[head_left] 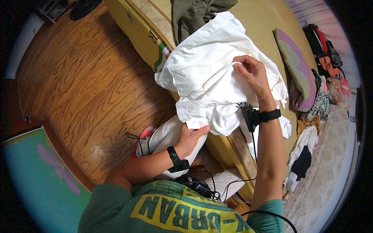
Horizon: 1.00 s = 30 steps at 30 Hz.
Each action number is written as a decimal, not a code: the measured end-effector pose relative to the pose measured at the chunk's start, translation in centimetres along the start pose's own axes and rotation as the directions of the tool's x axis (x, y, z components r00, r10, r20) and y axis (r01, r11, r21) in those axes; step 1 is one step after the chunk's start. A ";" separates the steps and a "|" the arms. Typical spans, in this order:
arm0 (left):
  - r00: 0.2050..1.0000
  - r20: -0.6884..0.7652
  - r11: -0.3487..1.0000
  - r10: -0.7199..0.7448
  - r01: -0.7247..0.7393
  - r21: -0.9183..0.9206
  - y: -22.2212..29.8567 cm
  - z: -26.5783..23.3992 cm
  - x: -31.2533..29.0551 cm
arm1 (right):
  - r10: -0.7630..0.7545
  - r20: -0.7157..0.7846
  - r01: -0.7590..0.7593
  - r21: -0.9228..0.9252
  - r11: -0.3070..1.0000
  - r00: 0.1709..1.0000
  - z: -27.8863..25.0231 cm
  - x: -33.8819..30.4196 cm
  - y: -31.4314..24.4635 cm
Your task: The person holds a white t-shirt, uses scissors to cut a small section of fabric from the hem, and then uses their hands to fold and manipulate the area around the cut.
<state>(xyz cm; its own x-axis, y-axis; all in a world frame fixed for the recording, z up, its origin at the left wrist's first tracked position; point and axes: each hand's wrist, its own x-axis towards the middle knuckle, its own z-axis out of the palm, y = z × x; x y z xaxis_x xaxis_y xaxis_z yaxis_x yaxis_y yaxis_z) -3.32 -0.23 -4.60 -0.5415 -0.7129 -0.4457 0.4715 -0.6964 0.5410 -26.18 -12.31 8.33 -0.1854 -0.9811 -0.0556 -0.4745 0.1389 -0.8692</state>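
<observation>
A white shirt (210,58) lies spread and creased over the edge of the yellowish bed-like surface (268,15). My left hand (189,139) grips its lower edge, with the thumb on top of the cloth and the other fingers partly hidden. Higher up and to the right, my right hand (253,75) pinches a fold of the same shirt between thumb and fingers. More white cloth (285,127) shows under and beside my right wrist. Beyond the shirt lies a dark olive garment (190,15), partly covered by it.
To the right are a purple and grey-green folded cloth (297,70), white and black clothes (303,159) and a heap of bags (326,50). Black cables (206,186) trail across my lap. Wooden floor (89,89) and a teal board (42,167) are at left.
</observation>
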 end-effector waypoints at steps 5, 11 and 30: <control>1.000 0.021 1.000 0.003 -0.003 0.002 -0.2 -0.2 0.0 | -0.034 -0.057 0.031 -0.048 0.998 0.998 0.6 0.2 0.9; 1.000 0.016 0.999 0.002 -0.001 -0.046 0.1 0.0 -0.1 | -0.053 -0.154 0.063 0.059 0.996 0.987 2.2 0.3 0.9; 0.998 0.045 0.997 -0.038 0.041 -0.067 0.4 -0.3 0.4 | -0.552 -0.248 0.269 -0.672 0.690 0.796 2.4 -2.2 -0.5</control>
<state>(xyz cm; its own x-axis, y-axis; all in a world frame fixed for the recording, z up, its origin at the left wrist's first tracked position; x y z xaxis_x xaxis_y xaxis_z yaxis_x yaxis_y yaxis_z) -3.11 -0.78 -4.81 -0.5894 -0.6817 -0.4335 0.4948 -0.7288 0.4733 -23.45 -10.53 7.73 -0.0992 -0.8243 0.5573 -0.9555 -0.0775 -0.2847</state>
